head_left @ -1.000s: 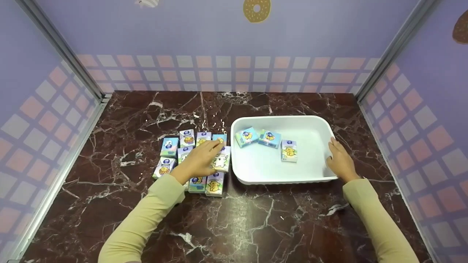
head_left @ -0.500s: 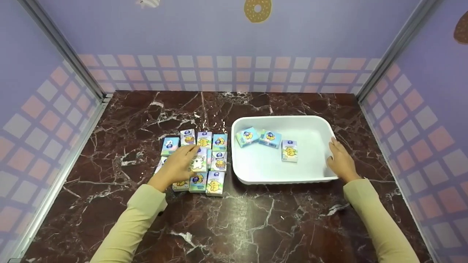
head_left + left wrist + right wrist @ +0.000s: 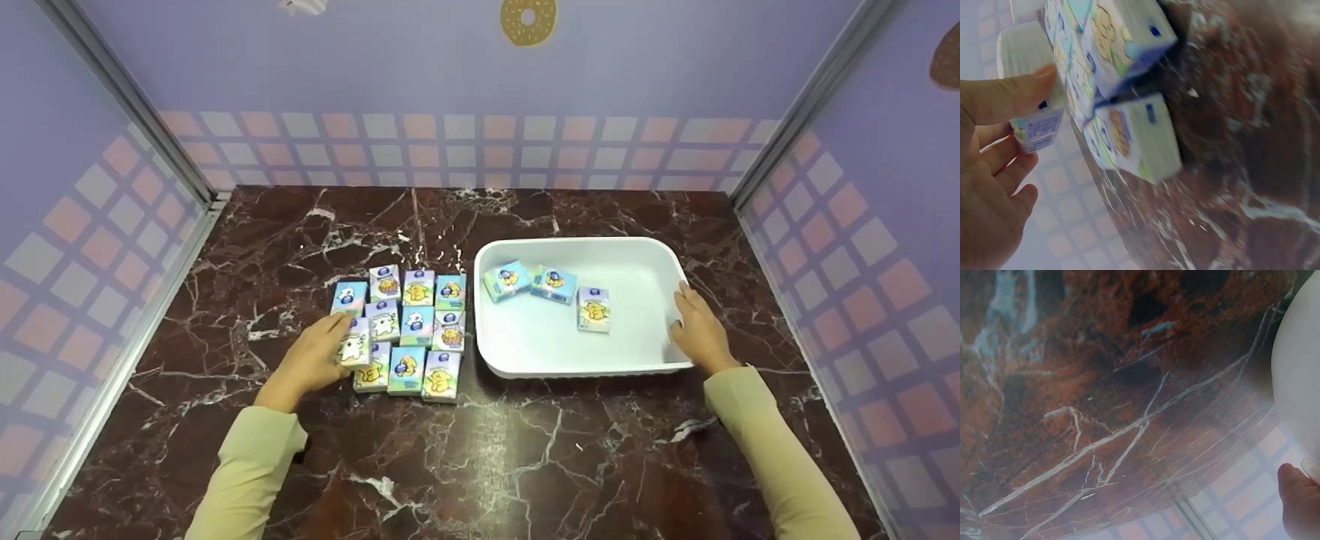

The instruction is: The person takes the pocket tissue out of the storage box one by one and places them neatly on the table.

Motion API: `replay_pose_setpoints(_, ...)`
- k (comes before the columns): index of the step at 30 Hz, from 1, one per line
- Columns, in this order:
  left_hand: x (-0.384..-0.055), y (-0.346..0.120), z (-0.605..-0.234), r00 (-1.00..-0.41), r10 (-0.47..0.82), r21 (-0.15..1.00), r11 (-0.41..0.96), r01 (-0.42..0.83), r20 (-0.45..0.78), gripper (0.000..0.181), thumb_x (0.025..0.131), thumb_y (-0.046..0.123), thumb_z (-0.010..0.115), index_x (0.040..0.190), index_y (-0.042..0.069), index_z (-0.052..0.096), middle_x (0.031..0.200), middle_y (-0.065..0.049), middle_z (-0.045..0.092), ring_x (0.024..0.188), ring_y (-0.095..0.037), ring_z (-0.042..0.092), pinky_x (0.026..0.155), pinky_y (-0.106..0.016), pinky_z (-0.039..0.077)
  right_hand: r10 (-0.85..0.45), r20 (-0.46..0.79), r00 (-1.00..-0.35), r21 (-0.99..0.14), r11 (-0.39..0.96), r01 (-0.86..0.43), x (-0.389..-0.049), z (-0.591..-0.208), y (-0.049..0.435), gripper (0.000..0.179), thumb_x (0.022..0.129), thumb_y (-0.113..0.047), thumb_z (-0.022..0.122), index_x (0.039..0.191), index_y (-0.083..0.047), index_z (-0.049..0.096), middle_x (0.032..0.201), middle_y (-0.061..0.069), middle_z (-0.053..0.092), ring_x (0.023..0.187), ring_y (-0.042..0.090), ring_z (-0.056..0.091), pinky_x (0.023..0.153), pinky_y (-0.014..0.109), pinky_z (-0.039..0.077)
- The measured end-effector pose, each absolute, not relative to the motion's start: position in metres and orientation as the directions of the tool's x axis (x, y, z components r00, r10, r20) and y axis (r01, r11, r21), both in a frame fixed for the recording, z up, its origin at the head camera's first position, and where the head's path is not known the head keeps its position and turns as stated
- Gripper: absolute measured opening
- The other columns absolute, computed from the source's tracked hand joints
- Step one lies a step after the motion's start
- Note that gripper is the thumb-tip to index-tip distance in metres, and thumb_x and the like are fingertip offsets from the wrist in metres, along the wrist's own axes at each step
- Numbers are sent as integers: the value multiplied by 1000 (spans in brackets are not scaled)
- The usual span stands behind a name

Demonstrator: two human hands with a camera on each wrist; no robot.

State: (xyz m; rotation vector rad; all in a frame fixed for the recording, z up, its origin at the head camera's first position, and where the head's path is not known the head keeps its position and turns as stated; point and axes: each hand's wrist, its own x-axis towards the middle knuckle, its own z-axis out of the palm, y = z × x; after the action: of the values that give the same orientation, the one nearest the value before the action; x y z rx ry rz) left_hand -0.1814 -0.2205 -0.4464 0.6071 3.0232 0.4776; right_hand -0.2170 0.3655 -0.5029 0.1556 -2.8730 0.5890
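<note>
My left hand (image 3: 309,358) pinches a small tissue pack (image 3: 355,346) with a white cartoon animal on its front. It holds the pack over the left side of a group of similar tissue packs (image 3: 406,370) laid in rough rows. In the left wrist view the thumb (image 3: 1022,95) presses one face of the held pack (image 3: 1028,52), above the packs on the table. My right hand (image 3: 701,328) grips the right rim of a white plastic tub (image 3: 577,370). Inside the tub lie two blue packs (image 3: 508,280) and one lilac-and-white pack (image 3: 594,310).
Under everything is a dark red marbled tabletop (image 3: 517,450). Purple walls with a pink and white check band (image 3: 480,150) enclose it at the back and both sides. The tub stands just right of the pack group, with a narrow gap between.
My left hand has moved left across the pack group, carrying the tissue pack with the white animal from beside the tub to the group's left side. The right hand and tub have stayed still.
</note>
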Motion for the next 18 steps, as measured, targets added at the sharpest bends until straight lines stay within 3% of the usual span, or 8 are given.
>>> replay_pose_setpoints(7,-161,-243,-452,-954,295,357,898,259,-50,87,58,2,73,133,-7,31,135,-28,32,123,-44,30,102,-55,24,-67,197,-978,-374,917,-139,-218,-503,364,53,75,-1,48,126,12,40,138,23,32,125,40,30,101,52,26)
replay_pose_setpoints(18,-138,-256,-463,-961,271,382,896,229,-60,84,57,-2,72,131,-9,34,133,-29,35,121,-47,31,101,-55,26,-71,184,-980,-369,919,-136,-217,-501,365,53,75,-1,47,125,13,39,138,24,31,125,41,29,101,53,26)
